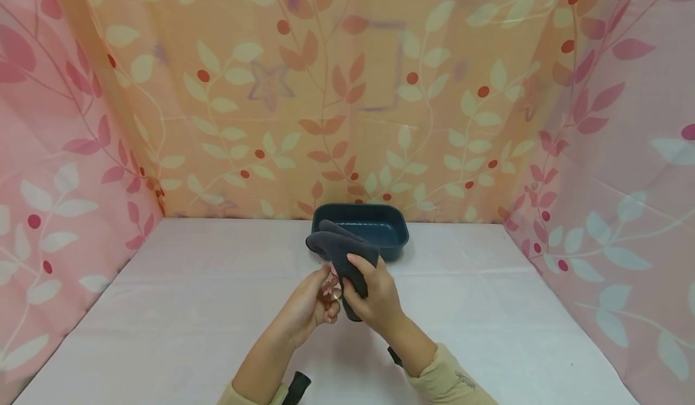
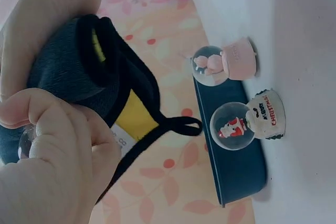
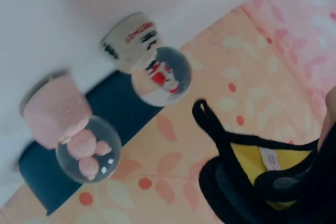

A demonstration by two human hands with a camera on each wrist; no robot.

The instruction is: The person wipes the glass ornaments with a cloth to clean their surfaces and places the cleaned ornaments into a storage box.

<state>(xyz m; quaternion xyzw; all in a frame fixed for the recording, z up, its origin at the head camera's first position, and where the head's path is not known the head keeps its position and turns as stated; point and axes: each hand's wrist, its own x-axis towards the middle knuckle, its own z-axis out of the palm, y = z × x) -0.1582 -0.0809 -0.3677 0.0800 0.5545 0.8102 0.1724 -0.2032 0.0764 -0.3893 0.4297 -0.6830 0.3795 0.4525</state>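
My right hand grips a folded dark grey towel with a yellow underside, black edging and a hanging loop. Beside it, my left hand curls its fingers round a small clear glassy ball with pink showing in it; the fingers cover most of it and I cannot tell its exact kind. The towel lies right against the ball. In the left wrist view, a pink-based snow globe and a white-based snow globe with a Santa figure stand on the table.
A dark blue rectangular tray sits at the back of the white-covered table, behind both snow globes. Flower-printed curtains enclose the back and sides.
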